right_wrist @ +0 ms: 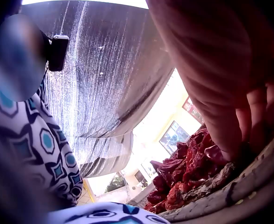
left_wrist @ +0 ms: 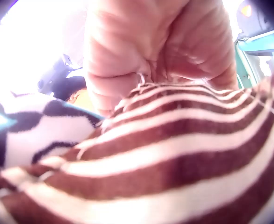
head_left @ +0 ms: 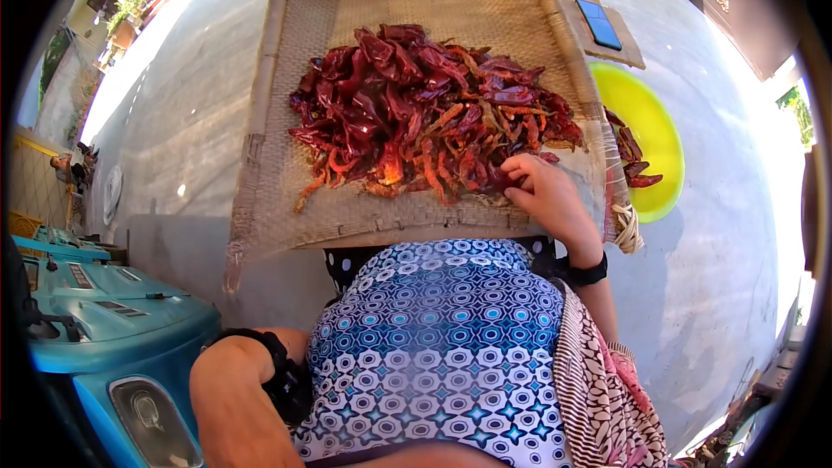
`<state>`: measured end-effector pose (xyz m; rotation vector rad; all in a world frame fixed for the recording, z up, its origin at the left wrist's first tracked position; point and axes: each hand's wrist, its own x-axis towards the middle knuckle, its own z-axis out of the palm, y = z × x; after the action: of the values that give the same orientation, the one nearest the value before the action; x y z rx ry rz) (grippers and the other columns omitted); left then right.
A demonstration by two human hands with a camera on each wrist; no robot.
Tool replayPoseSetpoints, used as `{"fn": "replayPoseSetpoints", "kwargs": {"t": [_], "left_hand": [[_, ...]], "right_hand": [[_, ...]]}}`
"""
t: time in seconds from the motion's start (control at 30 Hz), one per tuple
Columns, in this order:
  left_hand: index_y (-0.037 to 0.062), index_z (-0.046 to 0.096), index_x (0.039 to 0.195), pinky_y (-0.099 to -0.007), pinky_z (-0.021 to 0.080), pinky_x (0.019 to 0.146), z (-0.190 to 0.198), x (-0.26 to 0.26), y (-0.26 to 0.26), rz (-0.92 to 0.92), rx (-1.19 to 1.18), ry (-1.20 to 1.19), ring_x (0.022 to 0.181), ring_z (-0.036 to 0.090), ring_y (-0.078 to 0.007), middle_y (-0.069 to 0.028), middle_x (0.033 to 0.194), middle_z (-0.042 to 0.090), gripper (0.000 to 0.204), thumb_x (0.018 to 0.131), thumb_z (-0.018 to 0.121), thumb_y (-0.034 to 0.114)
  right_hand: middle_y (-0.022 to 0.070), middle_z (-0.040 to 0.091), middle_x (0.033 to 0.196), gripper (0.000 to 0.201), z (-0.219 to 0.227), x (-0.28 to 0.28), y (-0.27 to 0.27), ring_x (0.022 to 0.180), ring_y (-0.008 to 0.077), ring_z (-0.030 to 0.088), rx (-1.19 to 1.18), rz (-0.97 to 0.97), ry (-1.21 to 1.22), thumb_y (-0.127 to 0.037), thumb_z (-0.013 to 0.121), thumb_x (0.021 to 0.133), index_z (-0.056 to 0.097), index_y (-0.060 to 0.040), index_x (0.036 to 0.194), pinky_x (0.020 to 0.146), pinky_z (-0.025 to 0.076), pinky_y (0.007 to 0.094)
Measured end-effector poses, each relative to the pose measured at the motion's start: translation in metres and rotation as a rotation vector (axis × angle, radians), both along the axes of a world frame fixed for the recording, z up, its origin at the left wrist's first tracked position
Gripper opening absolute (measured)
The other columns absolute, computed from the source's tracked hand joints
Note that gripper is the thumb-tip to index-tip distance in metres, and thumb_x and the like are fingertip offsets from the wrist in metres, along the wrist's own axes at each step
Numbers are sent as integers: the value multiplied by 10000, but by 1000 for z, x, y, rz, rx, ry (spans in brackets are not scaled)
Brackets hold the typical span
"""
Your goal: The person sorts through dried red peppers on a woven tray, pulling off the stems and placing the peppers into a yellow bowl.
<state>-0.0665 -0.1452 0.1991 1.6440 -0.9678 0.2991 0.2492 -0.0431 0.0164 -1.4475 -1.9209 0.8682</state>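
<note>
Right hand (head_left: 555,197), fingers bent, is right at the near right edge of the chillies (head_left: 412,104); whether it pinches one, I can't tell. Woven tray (head_left: 338,4) rim probably contains the heap; yellow bowl (head_left: 656,126) right, presumably within easy reach. Left hand (left_wrist: 160,42) meets striped cloth (left_wrist: 169,156), grip unclear.

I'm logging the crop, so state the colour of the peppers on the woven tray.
The peppers are mostly deep red, some orange; best seen in the head view.
</note>
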Motion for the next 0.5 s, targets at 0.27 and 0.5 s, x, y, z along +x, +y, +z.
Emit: {"fn": "replayPoseSetpoints", "kwargs": {"t": [0.27,0.5], "left_hand": [[57,612,1256,-269,464,666,7,7,14,179,83,-23,810,591,-168,-56,875,592,330,993,456,181],[-63,640,1125,-275,467,692,-35,7,98,781,-203,189,772,617,-189,-98,844,672,368,865,716,185]], "right_hand": [[87,619,884,214,-3,0,2,775,242,607,41,18,-78,-87,677,789,570,-53,972,673,476,354],[103,587,885,175,6,1,1,735,248,587,16,-42,45,-125,651,864,522,-36,942,648,455,345]]}}
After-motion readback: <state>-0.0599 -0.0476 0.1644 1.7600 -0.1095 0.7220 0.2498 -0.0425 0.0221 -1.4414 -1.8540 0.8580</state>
